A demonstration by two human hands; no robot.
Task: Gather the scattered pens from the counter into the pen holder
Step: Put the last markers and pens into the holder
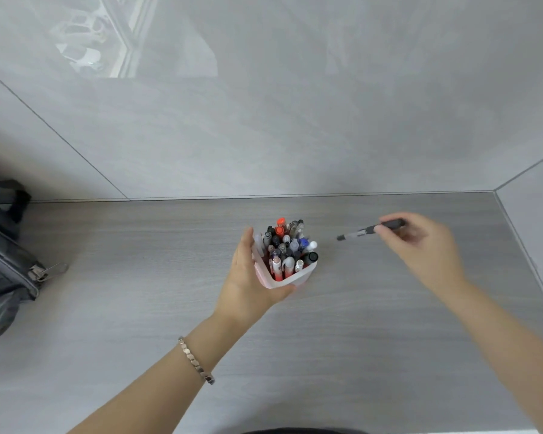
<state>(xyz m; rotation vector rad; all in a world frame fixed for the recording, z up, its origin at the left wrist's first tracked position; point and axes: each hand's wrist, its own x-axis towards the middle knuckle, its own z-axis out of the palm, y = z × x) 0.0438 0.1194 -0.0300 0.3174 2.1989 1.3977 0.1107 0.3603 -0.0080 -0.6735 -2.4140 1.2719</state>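
A translucent white pen holder (295, 277) stands on the grey wood-grain counter (138, 245), packed with several pens (287, 245) in black, white, blue and orange. My left hand (248, 277) wraps around the holder's left and near side. To the right, my right hand (420, 242) pinches a black pen (361, 232) that points left toward the holder, a short gap away and slightly blurred. No other loose pens show on the counter.
A dark grey backpack (3, 261) with a metal zipper pull (49, 272) sits at the counter's left edge. Grey tiled walls (295, 120) close the counter at the back and right. A metal bracelet (196, 361) is on my left wrist.
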